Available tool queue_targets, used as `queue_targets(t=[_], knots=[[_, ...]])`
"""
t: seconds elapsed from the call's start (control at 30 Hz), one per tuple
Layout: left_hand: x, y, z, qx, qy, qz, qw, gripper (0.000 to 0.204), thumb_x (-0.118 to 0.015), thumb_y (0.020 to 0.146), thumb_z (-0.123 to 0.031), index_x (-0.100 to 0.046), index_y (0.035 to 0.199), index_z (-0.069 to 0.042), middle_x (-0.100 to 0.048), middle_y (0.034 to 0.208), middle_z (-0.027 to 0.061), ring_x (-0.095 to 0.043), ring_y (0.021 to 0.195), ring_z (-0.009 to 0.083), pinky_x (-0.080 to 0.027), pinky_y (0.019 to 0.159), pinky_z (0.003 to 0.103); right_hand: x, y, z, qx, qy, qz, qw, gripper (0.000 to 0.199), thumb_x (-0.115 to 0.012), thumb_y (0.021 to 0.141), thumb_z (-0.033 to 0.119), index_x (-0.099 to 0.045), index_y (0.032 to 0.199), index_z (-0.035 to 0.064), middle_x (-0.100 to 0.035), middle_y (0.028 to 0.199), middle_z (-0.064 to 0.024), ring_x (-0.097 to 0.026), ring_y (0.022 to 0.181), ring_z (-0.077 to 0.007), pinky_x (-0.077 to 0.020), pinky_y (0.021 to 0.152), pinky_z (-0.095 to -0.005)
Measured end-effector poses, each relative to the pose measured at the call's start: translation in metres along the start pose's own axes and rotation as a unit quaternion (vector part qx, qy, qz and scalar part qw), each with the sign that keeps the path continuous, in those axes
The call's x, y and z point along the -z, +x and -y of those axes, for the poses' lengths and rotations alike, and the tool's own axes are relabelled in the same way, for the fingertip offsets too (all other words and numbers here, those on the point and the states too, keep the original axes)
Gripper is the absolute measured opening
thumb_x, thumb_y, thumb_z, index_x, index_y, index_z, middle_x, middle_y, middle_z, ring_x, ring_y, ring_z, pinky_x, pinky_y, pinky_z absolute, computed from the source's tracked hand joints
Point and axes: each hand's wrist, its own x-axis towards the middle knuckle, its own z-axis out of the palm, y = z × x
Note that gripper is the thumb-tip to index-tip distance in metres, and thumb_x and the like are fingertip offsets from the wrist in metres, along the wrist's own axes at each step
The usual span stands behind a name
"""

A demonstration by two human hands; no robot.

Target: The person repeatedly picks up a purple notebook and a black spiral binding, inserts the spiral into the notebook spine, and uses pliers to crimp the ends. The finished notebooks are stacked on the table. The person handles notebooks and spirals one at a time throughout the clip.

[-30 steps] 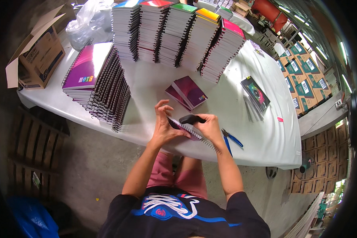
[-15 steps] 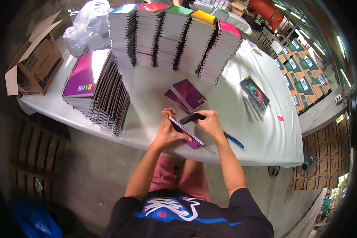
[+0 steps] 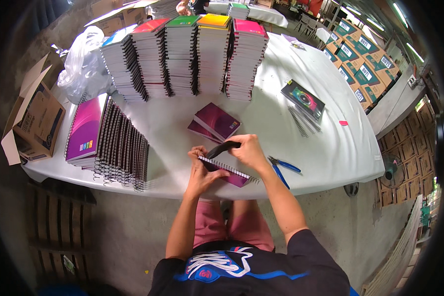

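left hand (image 3: 202, 170) gripping, right hand (image 3: 249, 150) closed

White table (image 3: 325, 148), grey concrete floor (image 3: 133, 237), wooden pallet (image 3: 59, 232), stacked cartons (image 3: 365, 69), ceiling strip lights (image 3: 397, 15)

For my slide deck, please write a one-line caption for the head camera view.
Left hand steadies a purple spiral notebook while right hand holds a black tool at its binding.

One head-worn fisheye view, looking steeply down from above the table (image 3: 301, 163). Hands sit close below centre. Edges bend toward the rim.
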Motion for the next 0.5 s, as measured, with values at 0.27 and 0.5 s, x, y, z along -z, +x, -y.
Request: queue_targets(t=[0.27,0.5], knots=[[0.009,-0.009,-0.013,0.081,-0.238,-0.121,0.960,0.050,-0.072,0.076,0.002,-0.040,0.115,-0.007,-0.057,0.088,0.0053,-0.057,0.085,0.0123,-0.045,0.081,0.025,0.070,-0.092,-0.029,-0.222,-0.298,-0.038,0.927,0.067,-0.065,0.081,0.040,-0.040,0.138,0.0172,-0.033,0.143,-0.0166,-0.033,0.130,-0.0374,-0.0261,0.099,-0.0639],[-0.004,-0.010,-0.064,0.039,-0.155,-0.193,0.968,0.075,-0.075,0.072,0.004,-0.033,0.133,-0.007,-0.063,0.082,0.0060,-0.063,0.088,0.0143,-0.048,0.078,0.025,0.043,-0.169,-0.055,-0.127,-0.307,-0.163,0.929,0.045,-0.043,0.096,0.026,-0.038,0.140,0.0139,-0.044,0.122,-0.0173,-0.044,0.108,-0.0341,-0.0325,0.097,-0.0473]])
